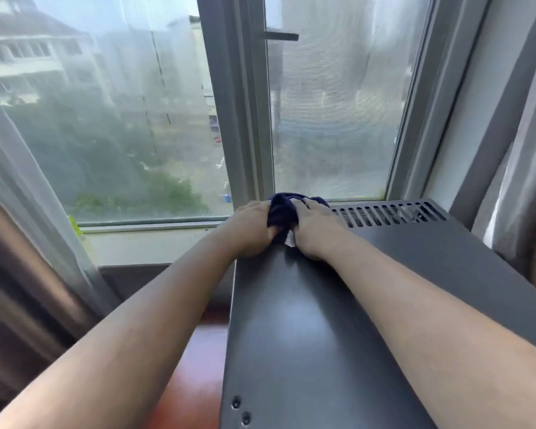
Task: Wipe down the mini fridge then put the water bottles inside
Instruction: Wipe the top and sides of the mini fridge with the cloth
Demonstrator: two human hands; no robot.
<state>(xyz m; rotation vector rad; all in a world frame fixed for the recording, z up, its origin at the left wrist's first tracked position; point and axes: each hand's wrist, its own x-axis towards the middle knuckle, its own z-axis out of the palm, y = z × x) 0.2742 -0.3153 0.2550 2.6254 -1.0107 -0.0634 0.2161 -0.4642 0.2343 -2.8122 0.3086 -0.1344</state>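
The dark grey top of the mini fridge (307, 329) fills the lower middle, with vent slots (387, 213) along its far edge. A dark blue cloth (283, 209) is bunched at the fridge's far left corner. My left hand (249, 229) grips the cloth from the left, my right hand (311, 227) presses on it from the right. Both forearms stretch out over the fridge top. No water bottles are in view.
A large window (136, 119) with a grey frame (239, 119) stands right behind the fridge. A sheer curtain (22, 181) hangs at the left, a grey curtain (520, 181) at the right. Red-brown floor (195, 366) shows left of the fridge.
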